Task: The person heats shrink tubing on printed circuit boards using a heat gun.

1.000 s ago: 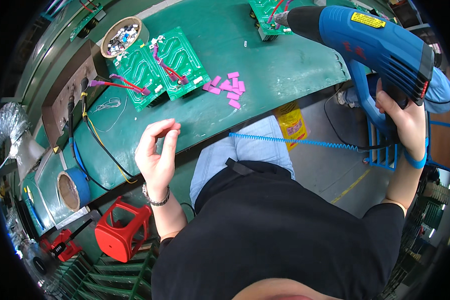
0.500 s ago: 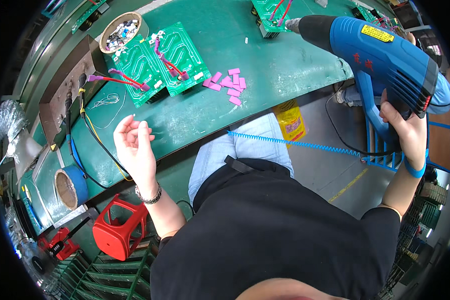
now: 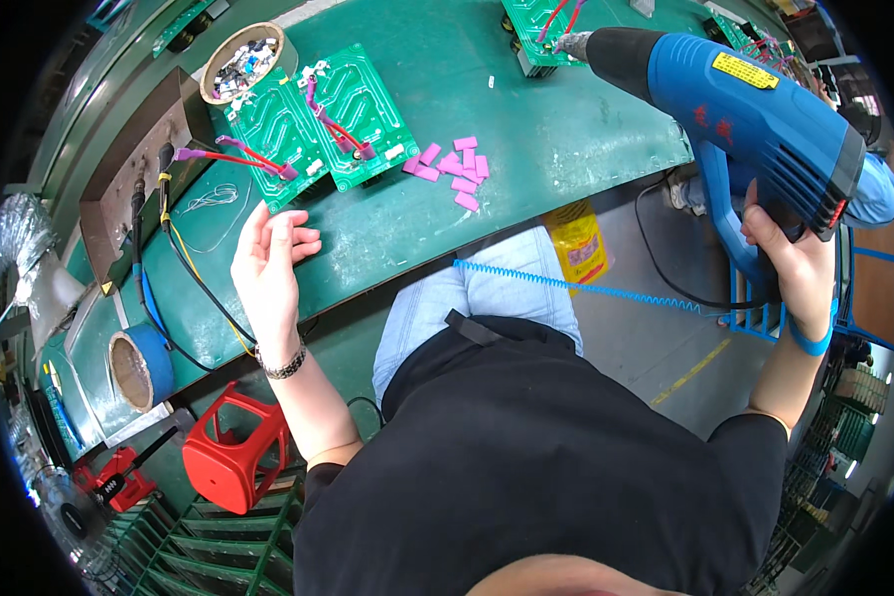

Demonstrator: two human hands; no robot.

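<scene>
My right hand (image 3: 803, 266) grips the handle of a blue heat gun (image 3: 690, 84), whose black and metal nozzle points left over the bench. My left hand (image 3: 268, 263) is at the bench edge, holding nothing, with its fingers loosely bent and apart. Its fingertips are at the near corner of the left green circuit board (image 3: 258, 114). A second circuit board (image 3: 382, 119) lies against that one. Red wires with purple sleeves (image 3: 288, 172) stand up from both boards. Several loose purple sleeves (image 3: 464, 184) lie to the right of the boards.
Left of the boards, two cabled soldering irons (image 3: 137, 204) rest by a brown metal tray (image 3: 104, 189). Beyond them is a tub (image 3: 286, 60) of small parts. Another board (image 3: 536, 55) sits below the nozzle. A blue coiled cord (image 3: 586, 285) crosses my lap; a red stool (image 3: 223, 472) stands lower left.
My left hand has moved up and slightly right, to the corner of the left board. The heat gun and my right hand have shifted slightly left.
</scene>
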